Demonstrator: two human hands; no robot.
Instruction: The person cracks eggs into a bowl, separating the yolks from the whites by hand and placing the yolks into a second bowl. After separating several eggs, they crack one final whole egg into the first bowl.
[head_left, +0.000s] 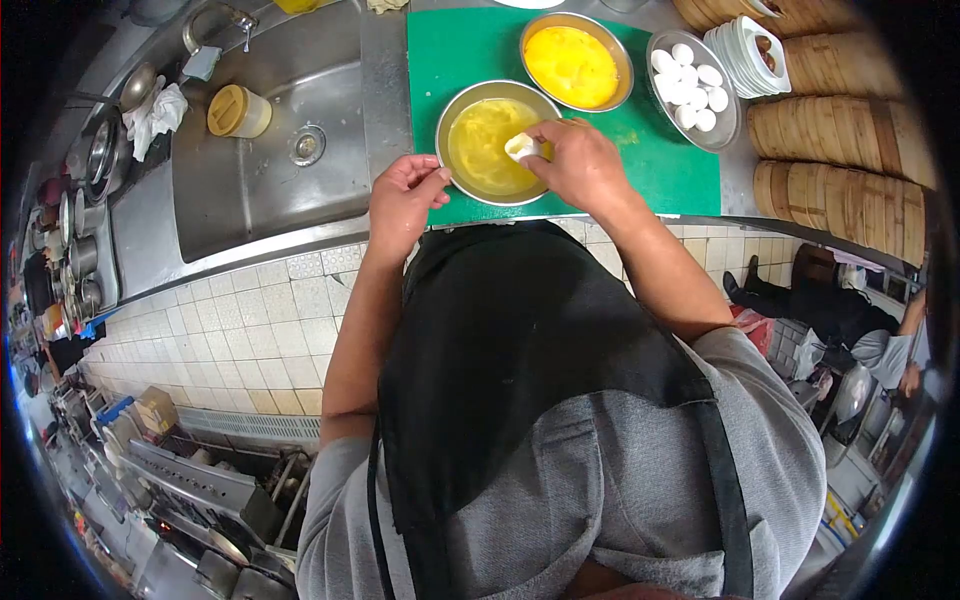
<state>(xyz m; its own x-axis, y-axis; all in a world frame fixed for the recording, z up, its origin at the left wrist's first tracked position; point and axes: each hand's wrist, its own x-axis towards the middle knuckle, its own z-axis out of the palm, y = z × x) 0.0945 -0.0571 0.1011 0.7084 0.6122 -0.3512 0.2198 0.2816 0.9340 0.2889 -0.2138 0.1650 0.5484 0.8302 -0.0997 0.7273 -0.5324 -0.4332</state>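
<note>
My right hand (pixel 583 165) is closed on a white eggshell (pixel 522 148), its hollow side showing, over the right part of a metal bowl (pixel 497 199). Pale yellow, cloudy liquid (pixel 480 150) fills much of that bowl. At the bowl's left rim is my left hand (pixel 408 190), thumb and fingers pinched on the edge. Behind it on the green board (pixel 455 45) stands a second metal bowl (pixel 627 92) of deep yellow egg yolks (pixel 572 68). To the right, a metal bowl (pixel 733 128) holds several whole white eggs (pixel 690 85).
A steel sink (pixel 270 190) with a yellow-lidded container (pixel 240 111) lies to the left. Stacked white dishes (pixel 742 58) and bamboo steamers (pixel 840 195) line the right side. Another person (pixel 840 310) is at the far right. Cooking equipment (pixel 190 480) stands at lower left.
</note>
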